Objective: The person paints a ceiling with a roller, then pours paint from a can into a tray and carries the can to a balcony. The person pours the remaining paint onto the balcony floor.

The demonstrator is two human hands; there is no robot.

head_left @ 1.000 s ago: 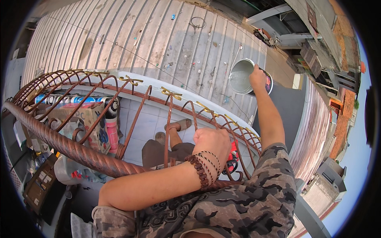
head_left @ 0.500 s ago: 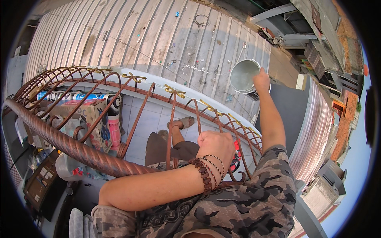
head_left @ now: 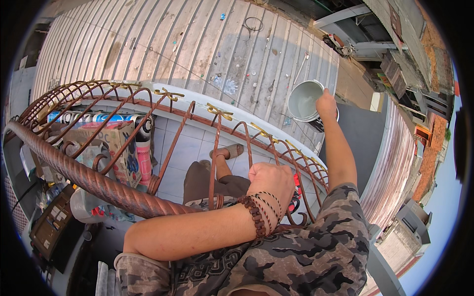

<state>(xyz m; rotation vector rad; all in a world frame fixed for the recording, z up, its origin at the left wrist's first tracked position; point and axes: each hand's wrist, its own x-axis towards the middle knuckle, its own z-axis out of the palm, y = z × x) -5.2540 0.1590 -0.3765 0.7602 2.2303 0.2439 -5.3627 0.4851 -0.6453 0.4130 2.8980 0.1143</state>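
My right hand, arm stretched out past the railing, grips the rim of a white bucket. The bucket is tilted so that its pale inside shows; I cannot tell how much water it holds. My left hand is closed in a fist above the curved metal railing, its forearm lying across the twisted top rail. Whatever the left fingers hold, if anything, is hidden beneath the hand. Beyond the railing, a splash of water shows on the corrugated roof.
Behind the railing at left are a cardboard box and a pink bottle-like container. A sandaled foot stands on white tiles. A loop of cable and scattered litter lie on the roof. A motorbike is parked below.
A thin streak of water above the roof has become a wider splash farther left. The bucket and my right hand have shifted slightly down. My left hand keeps its place at the railing.
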